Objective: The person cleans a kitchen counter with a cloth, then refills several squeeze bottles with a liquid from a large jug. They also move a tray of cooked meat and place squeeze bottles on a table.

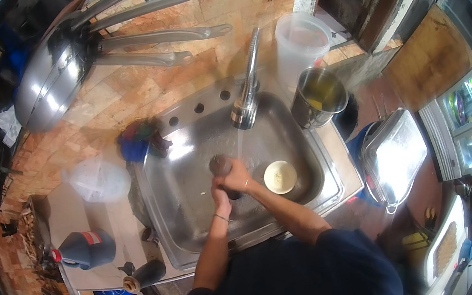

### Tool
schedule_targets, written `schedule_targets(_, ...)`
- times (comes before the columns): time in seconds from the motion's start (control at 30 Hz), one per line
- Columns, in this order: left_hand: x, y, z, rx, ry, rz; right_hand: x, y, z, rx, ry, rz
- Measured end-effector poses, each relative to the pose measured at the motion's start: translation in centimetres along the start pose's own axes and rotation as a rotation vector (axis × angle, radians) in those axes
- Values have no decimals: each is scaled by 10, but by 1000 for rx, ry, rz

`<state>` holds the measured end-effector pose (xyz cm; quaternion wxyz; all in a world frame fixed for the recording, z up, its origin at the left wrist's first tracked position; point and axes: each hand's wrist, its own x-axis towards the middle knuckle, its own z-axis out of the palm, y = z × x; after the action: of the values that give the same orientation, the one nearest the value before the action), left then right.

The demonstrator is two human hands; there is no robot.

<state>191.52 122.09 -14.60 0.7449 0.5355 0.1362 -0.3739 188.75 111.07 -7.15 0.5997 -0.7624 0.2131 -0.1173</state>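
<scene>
Over the basin of a stainless-steel sink, both my hands are wrapped around a dark, roughly cylindrical object; what exactly it is cannot be told. My left hand grips it from the left and lower side. My right hand closes on it from the right, fingers overlapping the left. Just behind my right hand, a thin stream of water falls from the chrome spring-neck faucet. A small cream bowl with pale residue inside sits in the basin, right of my right forearm.
Steel pans with long handles hang upper left. A steel pot and a translucent plastic bucket stand right of the faucet. On the left counter are a dark jug, a plastic bag and a dark bottle.
</scene>
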Motion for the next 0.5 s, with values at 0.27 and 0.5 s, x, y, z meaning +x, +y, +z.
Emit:
schedule_targets(0.27, -1, -1, -13, 409, -528, 280, -59, -45, -52, -61, -32, -369)
schedule_targets(0.5, -62, 98, 62, 1327, -93, 644, -95, -10, -189, -449, 734, -299)
